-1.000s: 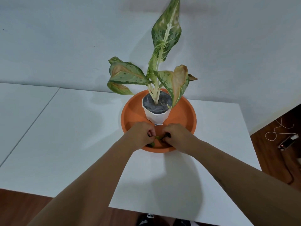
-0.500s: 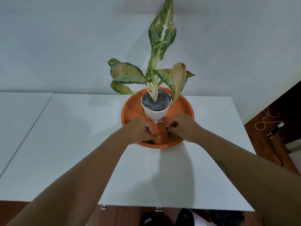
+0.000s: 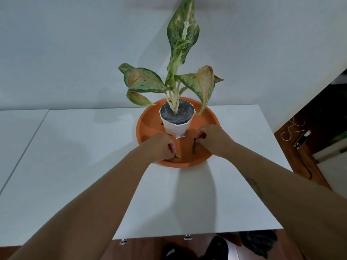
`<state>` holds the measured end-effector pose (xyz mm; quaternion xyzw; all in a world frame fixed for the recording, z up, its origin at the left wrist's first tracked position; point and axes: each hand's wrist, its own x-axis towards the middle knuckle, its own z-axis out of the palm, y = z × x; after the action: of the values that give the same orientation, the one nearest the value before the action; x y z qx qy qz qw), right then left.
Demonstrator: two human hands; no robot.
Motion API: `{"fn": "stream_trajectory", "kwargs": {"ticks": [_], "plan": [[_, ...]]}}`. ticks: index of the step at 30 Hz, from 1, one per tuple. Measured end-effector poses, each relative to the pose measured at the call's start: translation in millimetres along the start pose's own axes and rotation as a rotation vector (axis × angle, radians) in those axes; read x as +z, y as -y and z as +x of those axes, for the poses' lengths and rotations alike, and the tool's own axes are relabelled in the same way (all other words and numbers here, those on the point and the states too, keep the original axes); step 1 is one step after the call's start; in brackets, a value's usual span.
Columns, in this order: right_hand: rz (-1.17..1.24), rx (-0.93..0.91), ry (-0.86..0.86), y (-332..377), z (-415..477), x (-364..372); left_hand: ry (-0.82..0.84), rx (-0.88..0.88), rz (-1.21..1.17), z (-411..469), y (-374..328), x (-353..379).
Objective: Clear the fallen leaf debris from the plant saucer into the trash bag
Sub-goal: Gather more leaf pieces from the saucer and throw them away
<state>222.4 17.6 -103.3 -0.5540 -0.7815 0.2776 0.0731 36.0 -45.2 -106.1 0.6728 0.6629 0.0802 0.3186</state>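
Note:
An orange plant saucer (image 3: 150,126) sits on the white table, with a white pot (image 3: 176,126) holding a variegated plant (image 3: 180,59) in its middle. My left hand (image 3: 162,147) is closed over the saucer's near rim, pinching small green leaf scraps (image 3: 176,156). My right hand (image 3: 212,136) is over the saucer's right side, fingers pinched on a thin green leaf piece (image 3: 194,147) that hangs down from them. A dark speck of debris (image 3: 161,124) lies left of the pot. No trash bag is identifiable in view.
The white table (image 3: 84,147) abuts a second white surface (image 3: 18,128) on the left. A wall stands right behind. On the wooden floor at right lie a phone (image 3: 301,140) and a white cable (image 3: 290,131). Dark shapes (image 3: 257,243) sit below the table's near edge.
My hands have moved apart. The right hand lifted to the right with a leaf piece hanging from it; the left stays closed at the near rim.

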Motion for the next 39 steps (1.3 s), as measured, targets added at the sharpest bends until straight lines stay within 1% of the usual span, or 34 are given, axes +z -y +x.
{"fn": "stream_trajectory", "kwargs": {"ticks": [6, 11, 13, 16, 18, 20, 22, 25, 29, 34, 39], "plan": [[-0.029, 0.017, 0.182, 8, -8, 8, -0.033, -0.018, -0.065, 2, 10, -2], [-0.136, 0.0, 0.219, 14, -6, 11, -0.048, -0.022, -0.07, 1, 11, -4], [-0.091, -0.001, 0.19, 14, -6, 10, -0.088, -0.023, -0.113, 2, 12, -7], [0.062, 0.042, 0.073, 12, -5, 4, -0.155, -0.044, -0.218, 2, 13, -16], [0.151, 0.071, 0.016, 12, -2, -1, -0.174, -0.068, -0.268, 2, 15, -22], [0.221, 0.098, -0.006, 12, -2, -5, -0.176, -0.086, -0.287, 0, 14, -25], [0.245, 0.114, -0.006, 11, -4, -5, -0.147, -0.086, -0.257, -2, 13, -26], [0.229, 0.111, -0.006, 10, -7, -1, -0.039, -0.084, -0.16, -5, 10, -23], [0.133, 0.111, -0.007, 6, -8, 2, 0.094, -0.062, -0.011, -2, 5, -21], [0.055, 0.176, -0.049, -1, -2, 1, 0.161, -0.031, 0.153, 7, 1, -20], [0.045, 0.196, 0.085, 7, 5, 7, 0.194, -0.014, 0.161, 9, 1, -20]]}}
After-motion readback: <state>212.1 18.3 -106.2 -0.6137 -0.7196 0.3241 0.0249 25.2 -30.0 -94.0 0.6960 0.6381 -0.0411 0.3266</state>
